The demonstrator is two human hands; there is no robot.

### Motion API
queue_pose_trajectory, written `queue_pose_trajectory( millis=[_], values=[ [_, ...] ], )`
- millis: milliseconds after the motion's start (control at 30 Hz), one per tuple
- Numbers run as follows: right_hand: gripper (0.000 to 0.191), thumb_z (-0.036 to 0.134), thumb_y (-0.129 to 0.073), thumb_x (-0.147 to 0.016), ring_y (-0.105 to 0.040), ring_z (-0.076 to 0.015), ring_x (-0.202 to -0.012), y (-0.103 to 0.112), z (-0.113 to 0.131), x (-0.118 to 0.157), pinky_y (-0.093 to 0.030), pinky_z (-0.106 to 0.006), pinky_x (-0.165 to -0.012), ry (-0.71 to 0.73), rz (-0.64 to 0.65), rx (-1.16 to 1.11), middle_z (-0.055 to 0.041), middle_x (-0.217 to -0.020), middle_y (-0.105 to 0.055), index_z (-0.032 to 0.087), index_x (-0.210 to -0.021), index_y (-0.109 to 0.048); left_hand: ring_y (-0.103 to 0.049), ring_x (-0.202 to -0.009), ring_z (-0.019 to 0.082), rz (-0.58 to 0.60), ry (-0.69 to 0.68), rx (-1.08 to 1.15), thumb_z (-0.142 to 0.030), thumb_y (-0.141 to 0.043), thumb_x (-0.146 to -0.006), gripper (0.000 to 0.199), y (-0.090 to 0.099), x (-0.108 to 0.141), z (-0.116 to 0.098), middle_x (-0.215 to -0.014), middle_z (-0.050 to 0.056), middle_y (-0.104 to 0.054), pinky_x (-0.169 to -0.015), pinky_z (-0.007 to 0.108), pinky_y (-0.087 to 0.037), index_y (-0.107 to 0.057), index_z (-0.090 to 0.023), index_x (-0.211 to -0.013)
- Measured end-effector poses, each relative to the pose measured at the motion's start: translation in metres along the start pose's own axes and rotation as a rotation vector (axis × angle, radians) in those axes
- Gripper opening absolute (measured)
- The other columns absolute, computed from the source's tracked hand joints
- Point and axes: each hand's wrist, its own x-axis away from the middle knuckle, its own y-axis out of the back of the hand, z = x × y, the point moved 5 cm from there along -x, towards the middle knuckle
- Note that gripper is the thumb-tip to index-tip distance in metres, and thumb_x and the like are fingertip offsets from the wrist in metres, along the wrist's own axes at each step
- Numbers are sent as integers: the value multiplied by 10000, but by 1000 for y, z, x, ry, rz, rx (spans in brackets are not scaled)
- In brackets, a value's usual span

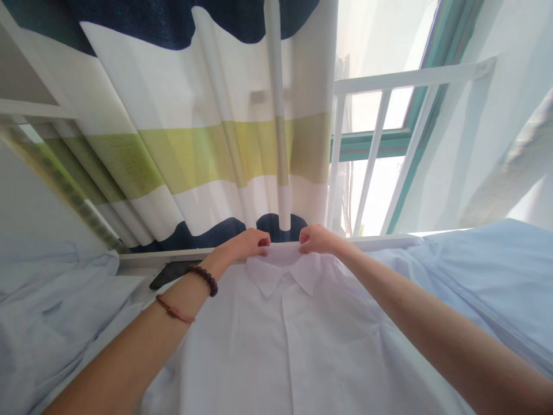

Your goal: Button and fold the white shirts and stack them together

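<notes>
A white collared shirt (268, 334) lies front side up below me, its button placket running down the middle. My left hand (254, 243) pinches the left part of the collar's top edge. The right part of that edge is between the fingers of my right hand (314, 238). Between both hands the collar band shows, and its two points lie spread on the shirt front. A dark beaded bracelet (206, 280) and a thin brown cord bracelet (173, 312) are on my left wrist and forearm.
Behind the shirt hangs a striped curtain (207, 153). White railings (375, 141) stand before a green-framed window at right. Pale garments (38, 311) lie at left, light blue fabric (488, 276) at right. A dark flat object (170, 273) rests partly behind my left forearm.
</notes>
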Motion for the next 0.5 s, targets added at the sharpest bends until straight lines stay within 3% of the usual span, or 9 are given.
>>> queue_pose_trajectory(
  millis=[167, 267, 367, 500],
  values=[
    [114, 264, -643, -863, -642, -169, -834, 14, -3, -2, -516, -280, -768, -5, 100, -10, -13, -858, -688, 158, -866, -685, -610, -1001, 223, 10, 1, 28, -320, -566, -929, 313, 14, -2, 5, -1187, 90, -590, -843, 417, -531, -566, -150, -1192],
    [212, 314, -589, -909, -633, -196, -924, 23, -5, -12, -530, -351, -809, -23, 115, -12, -40, -1058, -658, 162, -1045, -648, -607, -1006, 218, -25, 31, 44, -319, -557, -935, 301, 21, -10, 7, -1198, 91, -586, -851, 415, -529, -569, -160, -1190],
    [303, 348, -559, -928, -609, -223, -1005, 24, -6, -26, -528, -413, -841, -63, 68, -6, -70, -1209, -591, 177, -1177, -584, -607, -1009, 218, -80, 101, 66, -317, -558, -934, 307, 19, -20, 11, -1201, 95, -584, -851, 419, -528, -563, -159, -1197],
    [279, 346, -553, -932, -615, -212, -990, 21, -14, -25, -528, -392, -837, -81, -67, -40, -72, -1188, -605, 186, -1156, -600, -610, -1003, 223, -143, 199, 120, -322, -567, -928, 326, 9, -14, 20, -1189, 93, -587, -842, 422, -531, -557, -147, -1203]
  ],
)
